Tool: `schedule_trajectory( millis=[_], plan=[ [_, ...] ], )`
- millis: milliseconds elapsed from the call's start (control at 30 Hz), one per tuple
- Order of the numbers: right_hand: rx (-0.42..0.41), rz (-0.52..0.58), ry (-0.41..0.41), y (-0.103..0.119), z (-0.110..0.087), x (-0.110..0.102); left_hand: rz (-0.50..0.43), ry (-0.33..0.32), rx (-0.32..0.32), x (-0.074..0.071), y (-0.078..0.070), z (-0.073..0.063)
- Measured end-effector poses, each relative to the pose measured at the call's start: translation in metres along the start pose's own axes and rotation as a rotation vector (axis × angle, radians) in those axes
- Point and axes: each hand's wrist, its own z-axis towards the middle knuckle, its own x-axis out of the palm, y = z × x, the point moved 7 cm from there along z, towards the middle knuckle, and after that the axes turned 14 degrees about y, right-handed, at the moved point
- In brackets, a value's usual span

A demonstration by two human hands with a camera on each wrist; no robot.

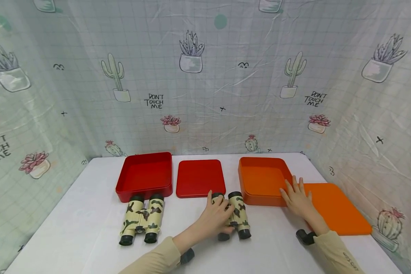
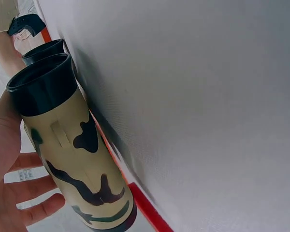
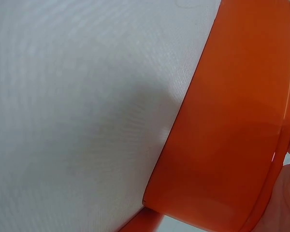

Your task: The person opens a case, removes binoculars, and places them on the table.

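Note:
Camouflage binoculars (image 1: 240,213) lie on the white table right of centre. My left hand (image 1: 216,217) grips them from above, fingers over the left barrel and thumb toward the eyepiece end. The left wrist view brings one camouflage barrel (image 2: 82,154) with a black eyepiece up close. My right hand (image 1: 299,200), fingers spread, rests at the right front corner of an open orange box (image 1: 265,200). The box's side wall (image 3: 222,116) fills much of the right wrist view. A second pair of camouflage binoculars (image 1: 142,220) lies at the left.
An open red box (image 1: 144,192) stands behind the left binoculars. Between the two boxes is a flat red lid (image 1: 200,179). An orange lid (image 1: 342,213) lies on the table's right side, partly under my right forearm. A patterned curtain (image 1: 205,91) hangs behind.

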Motion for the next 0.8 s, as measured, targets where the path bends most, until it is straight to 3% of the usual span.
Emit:
schedule_trajectory(
  millis=[567, 800],
  plan=[
    [-0.008, -0.001, -0.001, 0.0023, 0.0016, 0.0006, 0.012, 0.044, -0.021, 0.008, 0.0035, 0.0069],
    [0.002, 0.021, 0.023, 0.0005, -0.0004, 0.0014, 0.002, 0.063, -0.024, 0.0051, 0.0031, 0.0053]
  ],
)
